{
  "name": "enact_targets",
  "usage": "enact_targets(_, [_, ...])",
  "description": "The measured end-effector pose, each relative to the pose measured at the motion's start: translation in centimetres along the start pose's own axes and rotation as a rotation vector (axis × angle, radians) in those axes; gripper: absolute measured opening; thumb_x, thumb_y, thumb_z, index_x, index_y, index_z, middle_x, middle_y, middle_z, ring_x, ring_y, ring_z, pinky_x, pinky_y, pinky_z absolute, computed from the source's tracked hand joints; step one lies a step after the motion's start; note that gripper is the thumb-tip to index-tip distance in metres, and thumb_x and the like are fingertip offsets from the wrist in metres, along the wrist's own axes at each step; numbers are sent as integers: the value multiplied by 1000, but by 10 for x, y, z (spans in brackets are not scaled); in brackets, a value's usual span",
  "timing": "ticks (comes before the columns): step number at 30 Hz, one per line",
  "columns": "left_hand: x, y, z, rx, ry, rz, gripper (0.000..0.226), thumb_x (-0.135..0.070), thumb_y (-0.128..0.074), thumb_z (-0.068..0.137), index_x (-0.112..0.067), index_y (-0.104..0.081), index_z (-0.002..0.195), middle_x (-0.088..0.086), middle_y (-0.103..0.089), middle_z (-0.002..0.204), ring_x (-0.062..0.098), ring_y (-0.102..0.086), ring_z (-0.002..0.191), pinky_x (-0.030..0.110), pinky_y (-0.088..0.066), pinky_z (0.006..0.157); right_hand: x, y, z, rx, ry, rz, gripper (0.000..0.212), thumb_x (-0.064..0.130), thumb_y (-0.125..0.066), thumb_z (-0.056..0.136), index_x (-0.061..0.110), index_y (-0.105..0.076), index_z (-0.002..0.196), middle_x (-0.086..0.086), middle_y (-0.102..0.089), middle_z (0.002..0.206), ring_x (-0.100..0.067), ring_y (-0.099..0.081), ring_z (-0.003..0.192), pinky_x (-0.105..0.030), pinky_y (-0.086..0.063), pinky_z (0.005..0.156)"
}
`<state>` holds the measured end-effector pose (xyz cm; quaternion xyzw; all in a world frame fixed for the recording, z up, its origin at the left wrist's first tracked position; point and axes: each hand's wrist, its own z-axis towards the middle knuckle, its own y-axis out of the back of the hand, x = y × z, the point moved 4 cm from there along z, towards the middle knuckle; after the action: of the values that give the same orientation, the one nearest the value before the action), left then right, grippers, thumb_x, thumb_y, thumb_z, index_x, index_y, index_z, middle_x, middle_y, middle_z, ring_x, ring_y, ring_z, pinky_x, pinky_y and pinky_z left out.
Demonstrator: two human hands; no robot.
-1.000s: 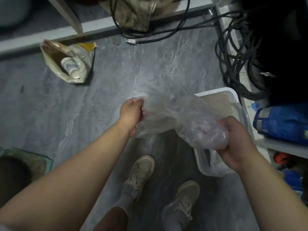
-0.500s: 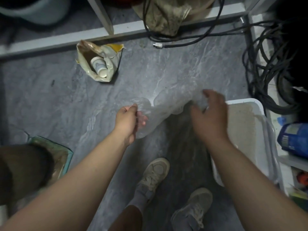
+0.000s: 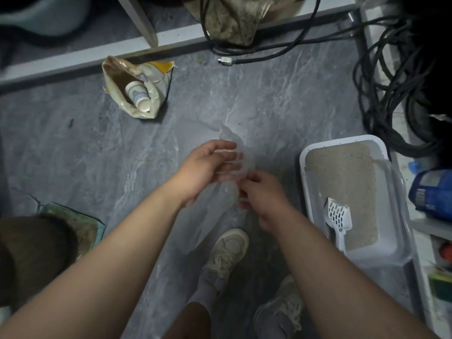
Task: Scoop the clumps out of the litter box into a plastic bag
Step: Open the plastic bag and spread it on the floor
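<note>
i'm standing over the grey floor (image 3: pixel 269 106) with the thin clear plastic bag (image 3: pixel 234 152) held up between my hands, and i judge the step in hand is finding and opening its mouth before any scooping begins. my left hand (image 3: pixel 208 167) has its fingers stretched out fairly straight with the film lying across them, supporting the bag rather than clamping it, so that the plastic stays flat enough to work on. my right hand (image 3: pixel 259 192) has its fingertips curled in and seems to pinch the bag's edge just beside the left fingers, most likely to rub the two layers apart; the film is so clear and blurred there that i can't be sure how much is caught. the rest of the bag hangs down limp toward my shoes (image 3: pixel 227 250). the litter box (image 3: pixel 342 140) sits on the floor to my right, near but not touching the bag, its sandy litter (image 3: pixel 342 182) showing no clumps i can make out from here. the white slotted scoop (image 3: pixel 338 221) rests in the litter at the near end, handle toward me, untouched and handy for my right hand once the bag is open.
</note>
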<state>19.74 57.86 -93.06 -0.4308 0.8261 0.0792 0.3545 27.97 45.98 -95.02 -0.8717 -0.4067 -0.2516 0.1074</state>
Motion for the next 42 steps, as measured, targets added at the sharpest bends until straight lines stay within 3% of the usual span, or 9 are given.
enact_targets(5, [-28, 19, -1, -278, -467, 824, 21, -5, -66, 92, -19, -70, 106, -8, -68, 100, 5, -64, 85, 23, -47, 78, 10, 31, -3, -102, 33, 27, 16, 6, -54, 92, 10, -63, 79, -8, -59, 71, -18, -55, 62, -24, -46, 45])
enact_targets(11, [-17, 15, 9, -426, -503, 1334, 82, -45, -85, 68, -22, -49, 138, 8, -33, 159, 27, -23, 151, 55, -13, 121, 7, 54, 1, -47, -68, 286, 32, 4, -44, 86, 10, -71, 70, -6, -68, 66, -18, -63, 61, -33, -48, 60])
enact_targets(15, [-3, -6, 15, -197, -610, 1334, 89, -45, -84, 69, -15, -42, 142, 10, -33, 163, 24, -19, 156, 57, 6, 125, -4, 61, 4, 38, -47, 272, 47, 6, -42, 81, 20, -71, 47, -4, -72, 66, -19, -68, 66, -31, -47, 64])
enact_targets(18, [4, -26, 18, -56, -733, 1328, 54, -25, -72, 89, -5, -48, 133, 11, -69, 115, 29, -62, 118, 45, -22, 121, -6, 70, 1, -8, -36, 203, 29, 13, -49, 72, 19, -65, 49, -5, -66, 66, -24, -62, 64, -29, -46, 61])
enact_targets(21, [3, -33, 20, -83, -646, 1202, 23, -20, -48, 103, -14, -49, 126, 12, -68, 88, 37, -64, 78, 40, -46, 70, -4, 88, -1, -152, -12, 59, 18, 11, -49, 75, 17, -63, 65, -7, -58, 65, -24, -51, 66, -34, -40, 58])
enact_targets(26, [-12, -33, 15, -168, -633, 1158, 16, -22, -40, 104, -20, -53, 113, -7, -56, 86, 26, -60, 75, 35, -40, 65, 6, 106, -10, -377, 10, 29, 17, 11, -47, 86, 6, -62, 91, -15, -62, 89, -29, -60, 83, -41, -50, 70])
enact_targets(29, [-22, -31, 11, -228, -610, 1171, 18, -30, -42, 106, -18, -55, 106, -6, -57, 77, 25, -58, 73, 33, -35, 63, 32, 106, -40, -663, 404, -286, 21, 16, -55, 88, 7, -58, 106, -10, -58, 107, -27, -56, 97, -36, -44, 85])
enact_targets(33, [-28, -33, 8, -218, -536, 1028, 21, -31, -46, 106, -19, -57, 93, -5, -61, 71, 19, -58, 69, 36, -39, 63, 48, 50, -67, -241, 851, -576, 15, 16, -54, 89, 13, -66, 99, -2, -63, 96, -16, -56, 86, -31, -45, 78])
enact_targets(42, [-17, 5, 23, -307, -195, 649, 28, -53, -46, 88, -40, -64, 70, -19, -53, 47, 5, -43, 43, 28, -31, 45, -36, 43, 6, 53, 368, -1436, 91, 55, -54, 89, 28, 0, 157, -10, -10, 165, -33, -15, 150, -59, -23, 115])
